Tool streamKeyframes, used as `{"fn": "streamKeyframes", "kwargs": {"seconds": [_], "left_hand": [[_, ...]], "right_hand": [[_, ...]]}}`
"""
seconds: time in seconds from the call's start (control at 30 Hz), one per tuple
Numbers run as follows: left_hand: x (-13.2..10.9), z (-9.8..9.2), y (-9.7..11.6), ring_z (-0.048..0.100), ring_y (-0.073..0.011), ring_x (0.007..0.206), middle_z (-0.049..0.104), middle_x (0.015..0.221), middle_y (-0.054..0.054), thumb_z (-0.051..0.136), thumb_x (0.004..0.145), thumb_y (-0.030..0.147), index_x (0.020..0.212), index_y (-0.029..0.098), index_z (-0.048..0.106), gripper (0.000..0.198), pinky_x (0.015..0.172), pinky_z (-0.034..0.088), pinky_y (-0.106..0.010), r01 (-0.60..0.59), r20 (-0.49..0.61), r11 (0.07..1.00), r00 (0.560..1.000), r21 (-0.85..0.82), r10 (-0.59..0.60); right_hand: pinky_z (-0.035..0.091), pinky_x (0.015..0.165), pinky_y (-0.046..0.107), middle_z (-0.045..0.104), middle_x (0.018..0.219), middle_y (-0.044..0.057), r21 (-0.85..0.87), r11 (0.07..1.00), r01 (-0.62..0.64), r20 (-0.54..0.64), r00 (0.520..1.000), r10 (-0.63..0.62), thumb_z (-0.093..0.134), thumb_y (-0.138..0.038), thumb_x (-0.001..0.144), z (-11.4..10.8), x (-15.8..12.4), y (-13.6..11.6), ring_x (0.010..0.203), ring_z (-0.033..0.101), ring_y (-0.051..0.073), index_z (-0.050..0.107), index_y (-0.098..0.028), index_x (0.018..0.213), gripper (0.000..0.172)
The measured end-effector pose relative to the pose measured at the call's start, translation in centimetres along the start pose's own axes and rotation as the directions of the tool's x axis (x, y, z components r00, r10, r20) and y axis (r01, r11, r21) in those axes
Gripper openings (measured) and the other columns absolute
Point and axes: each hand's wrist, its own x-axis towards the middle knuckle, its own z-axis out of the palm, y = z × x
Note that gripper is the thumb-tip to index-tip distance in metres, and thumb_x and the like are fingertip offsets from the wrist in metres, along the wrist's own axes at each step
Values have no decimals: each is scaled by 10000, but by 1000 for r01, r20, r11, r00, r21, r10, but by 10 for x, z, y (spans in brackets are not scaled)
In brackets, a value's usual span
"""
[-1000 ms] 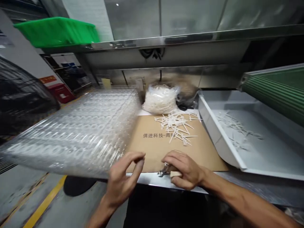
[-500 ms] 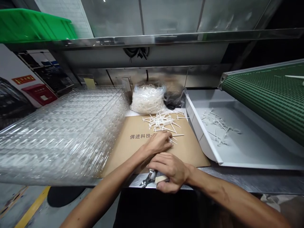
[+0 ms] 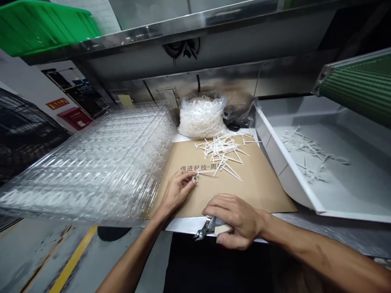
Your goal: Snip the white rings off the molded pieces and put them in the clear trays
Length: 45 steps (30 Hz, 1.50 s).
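My left hand is closed, pinching a small white plastic part by its ring end, above the brown cardboard sheet. The part's thin stem points right. My right hand is wrapped round a pair of cutting pliers with a pale handle, its metal jaws pointing left over the table's front edge. A loose heap of similar white plastic parts lies on the cardboard beyond both hands, some of it over printed lettering.
Stacked clear plastic trays stand at the left. A clear bag of white rings sits behind the heap. At right, a grey bin holds more white parts, below a green conveyor belt. A green crate rests on the shelf.
My left hand has moved left, away from the heap, with a white part pinched in it. The right hand still holds the pliers near the front edge. The view has shifted and tilted.
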Motion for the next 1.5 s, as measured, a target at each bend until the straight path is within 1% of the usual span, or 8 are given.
{"fn": "streamKeyframes", "kwargs": {"seconds": [0.23,0.37,0.47,0.57,0.77,0.87,1.07,1.5], "left_hand": [[-4,9,0,591,-223,997,627,1014,-77,519,961,203,1211,198,690,303,928,479,-381,-71,-72,963,993,260,93],[-6,12,-3,585,-247,1032,610,1076,-89,589,932,271,1232,195,648,315,944,479,-403,-60,-117,943,988,328,103],[-7,11,-3,597,-242,1009,624,1037,-79,606,928,277,1105,198,676,206,916,484,-393,-55,-130,944,986,326,103],[-8,8,6,616,-191,902,656,996,-54,603,940,245,1087,191,664,168,846,495,-343,-82,-156,972,981,222,118],[-21,9,39,580,-134,797,645,949,-34,664,903,215,1124,185,669,223,740,490,-274,-164,-350,986,922,41,168],[-29,19,44,573,-135,797,628,924,-32,684,887,192,1128,183,676,242,745,492,-283,-189,-430,981,890,-43,152],[-37,33,35,604,-154,851,633,933,-42,703,882,163,1188,192,677,309,760,507,-303,-248,-487,953,862,-172,136],[-38,33,36,625,-154,850,645,934,-42,705,896,182,1226,207,672,333,767,532,-309,-302,-493,938,850,-173,183]], "right_hand": [[530,807,432,665,1043,181,-6,994,-111,-54,992,110,557,-276,887,-7,-3,2,943,623,293,505,-98,1293,446],[517,821,409,638,1103,172,45,964,-262,-73,962,265,545,-244,915,-14,-2,2,945,608,264,505,-117,1311,418],[498,851,393,629,1106,142,108,906,-410,-50,908,417,517,-261,953,-19,1,-1,962,604,245,537,-139,1291,360],[482,844,379,637,1052,108,160,833,-529,-42,840,541,492,-305,984,-24,5,-6,942,607,235,582,-156,1239,308],[487,828,335,659,1060,85,253,673,-694,40,703,710,476,-364,1024,-30,10,-17,965,624,225,634,-181,1167,281],[489,796,306,660,1048,70,298,616,-729,87,664,743,480,-387,1032,-31,11,-18,949,623,210,640,-193,1174,289],[437,649,253,640,914,29,360,523,-772,168,606,778,481,-414,1037,-28,12,-15,814,575,166,648,-208,1085,270],[374,544,245,537,778,13,375,507,-776,168,595,786,493,-408,1022,-27,13,-15,652,452,132,644,-177,997,277]]}}
